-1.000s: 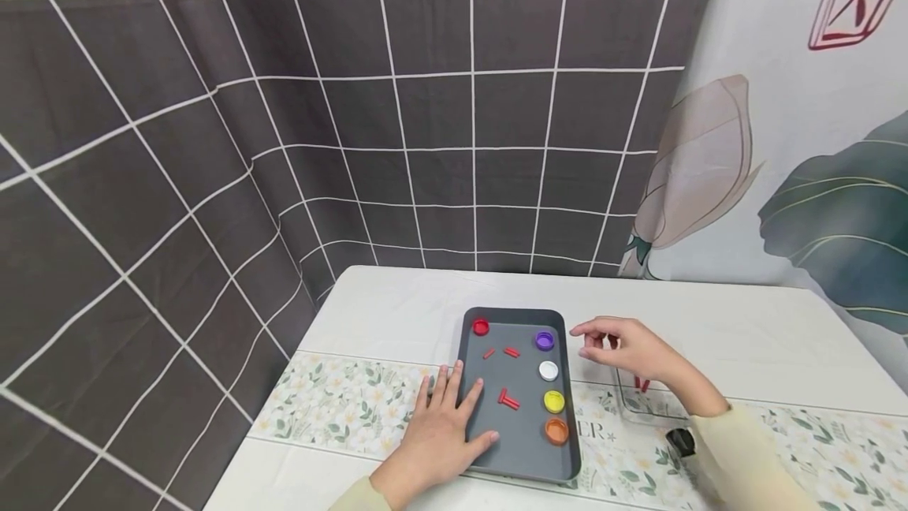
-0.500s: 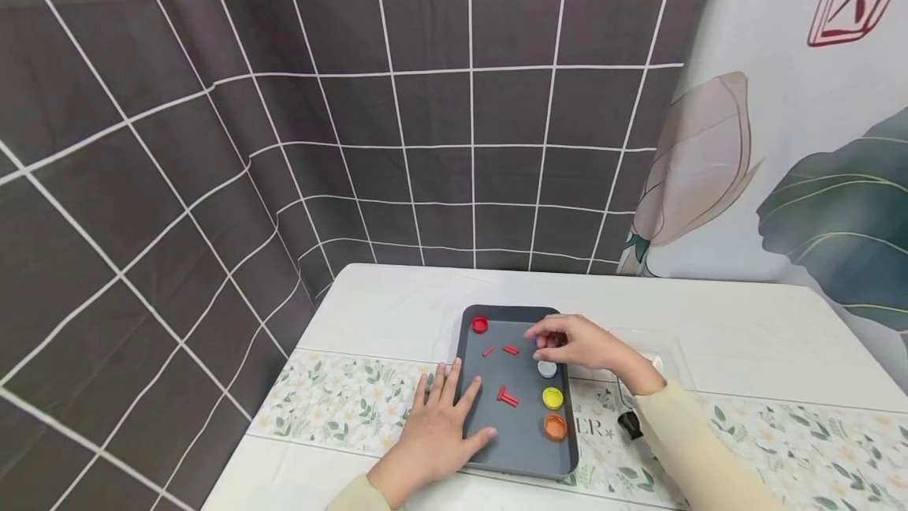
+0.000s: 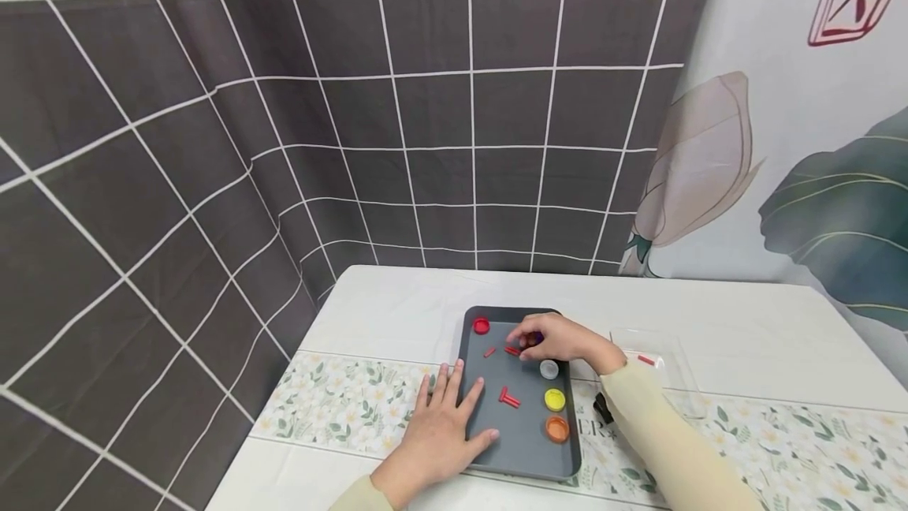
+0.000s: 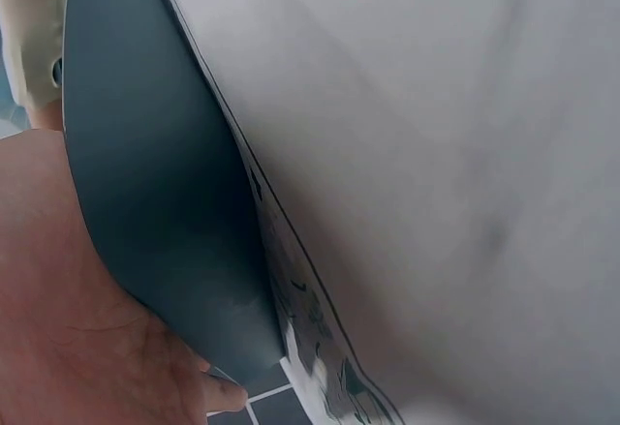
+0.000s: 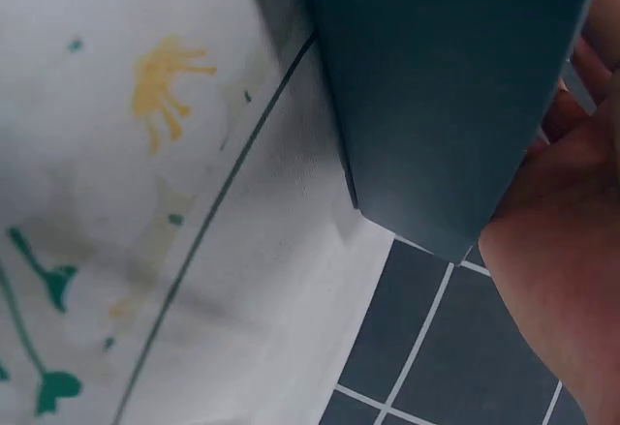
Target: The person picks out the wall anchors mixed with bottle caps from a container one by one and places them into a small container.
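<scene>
My left hand [image 3: 440, 420] lies with its fingers spread over the left edge of the grey tray [image 3: 518, 448]; its palm side shows in the left wrist view. Over the tray's far right part, my right hand [image 3: 556, 337] has thumb and index finger apart at a short red stick [image 3: 511, 351]; I cannot tell whether they pinch it. Another small red stick [image 3: 489, 352] lies just left of it. Nearer me are red sticks [image 3: 508, 397] lying against each other. A purple cap is mostly hidden under the right hand.
A red cap [image 3: 481, 326] sits in the far left corner of the tray. Along its right side are white [image 3: 548, 369], yellow [image 3: 555, 399] and orange caps [image 3: 556, 429]. Right of the tray, a clear container [image 3: 681, 385] holds a red stick [image 3: 645, 359], partly behind the sleeve.
My right hand has moved left from beside the clear container, over the purple cap, to the red stick at the tray's far part. The left hand has stayed in place.
</scene>
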Tool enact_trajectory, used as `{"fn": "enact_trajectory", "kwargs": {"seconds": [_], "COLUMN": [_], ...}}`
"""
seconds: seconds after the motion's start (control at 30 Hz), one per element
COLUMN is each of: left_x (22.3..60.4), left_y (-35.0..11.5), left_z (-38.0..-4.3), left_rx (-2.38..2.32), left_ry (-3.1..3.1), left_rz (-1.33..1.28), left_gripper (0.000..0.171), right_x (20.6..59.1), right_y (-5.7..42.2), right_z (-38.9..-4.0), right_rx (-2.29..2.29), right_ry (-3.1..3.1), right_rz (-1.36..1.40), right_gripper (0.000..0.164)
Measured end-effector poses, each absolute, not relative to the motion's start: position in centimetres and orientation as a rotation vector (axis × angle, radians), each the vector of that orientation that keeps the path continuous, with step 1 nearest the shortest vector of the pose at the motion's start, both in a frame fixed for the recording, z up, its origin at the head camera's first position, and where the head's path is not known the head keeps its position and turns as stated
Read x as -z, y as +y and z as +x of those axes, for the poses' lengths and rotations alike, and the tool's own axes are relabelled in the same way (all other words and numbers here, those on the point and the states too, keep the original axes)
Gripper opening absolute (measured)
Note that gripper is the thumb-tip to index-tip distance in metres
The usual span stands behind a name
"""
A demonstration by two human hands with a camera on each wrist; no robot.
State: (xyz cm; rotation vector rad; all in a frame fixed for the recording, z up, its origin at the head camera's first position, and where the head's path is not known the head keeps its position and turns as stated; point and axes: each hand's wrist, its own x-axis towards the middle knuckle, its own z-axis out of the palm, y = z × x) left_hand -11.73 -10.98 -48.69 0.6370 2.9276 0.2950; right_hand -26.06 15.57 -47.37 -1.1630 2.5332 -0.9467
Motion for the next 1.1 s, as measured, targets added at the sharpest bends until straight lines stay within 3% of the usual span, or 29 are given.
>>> {"fn": "enact_trajectory", "kwargs": {"seconds": [0.5,1.1], "left_x": [48.8,48.9], "left_y": [-11.0,-11.0], "left_z": [-11.9,-12.0], "left_rx": [-0.298,-0.288], "left_ry": [2.917,2.914], "left_rz": [0.626,0.618], "left_gripper": [0.078,0.079], "right_x": [47.8,47.8], "right_y": [14.0,13.4], "right_z": [-27.7,-28.3], "right_rx": [0.583,0.507], "right_ry": [2.582,2.591], "right_rz": [-1.263,-1.217], "right_gripper": [0.028,0.028]}}
